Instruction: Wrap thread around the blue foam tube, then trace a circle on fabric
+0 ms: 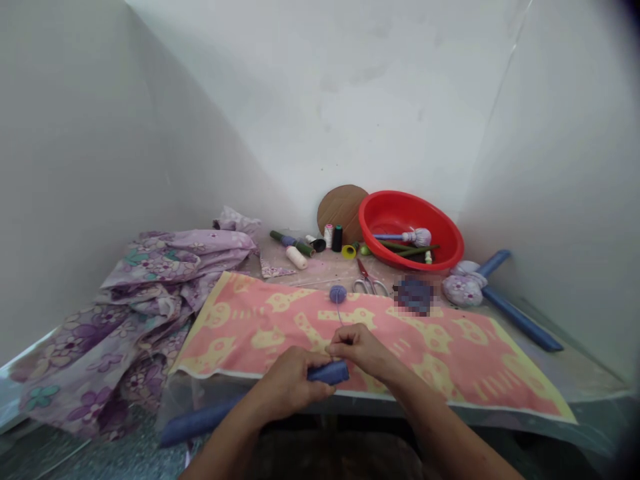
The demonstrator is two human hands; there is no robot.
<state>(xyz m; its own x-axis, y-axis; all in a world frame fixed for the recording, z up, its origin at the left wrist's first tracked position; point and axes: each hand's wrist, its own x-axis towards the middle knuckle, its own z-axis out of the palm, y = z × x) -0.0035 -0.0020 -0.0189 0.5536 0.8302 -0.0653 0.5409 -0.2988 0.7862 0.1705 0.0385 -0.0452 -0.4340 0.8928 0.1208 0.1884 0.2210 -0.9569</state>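
Observation:
My left hand [287,390] is wrapped round a long blue tube-like roll [329,373], whose near end slants down to the lower left past my forearm. Close beside it, my right hand [364,350] is closed in a pinch on a thin strand of blue yarn. That strand runs up to a small blue yarn ball [338,294] at the far edge of a pink and yellow cat-patterned cloth [465,333]. Both hands are above the cloth's near edge. Whether the strand goes round the roll is too small to tell.
Scissors [370,283] lie behind the cloth. Thread spools [337,238] stand by a tilted red basin [410,200] holding stick-like pieces. Crumpled floral fabric [160,287] covers the left. A floral bundle [463,288] and blue tubes [523,320] lie right; a blurred patch [415,295] sits nearby.

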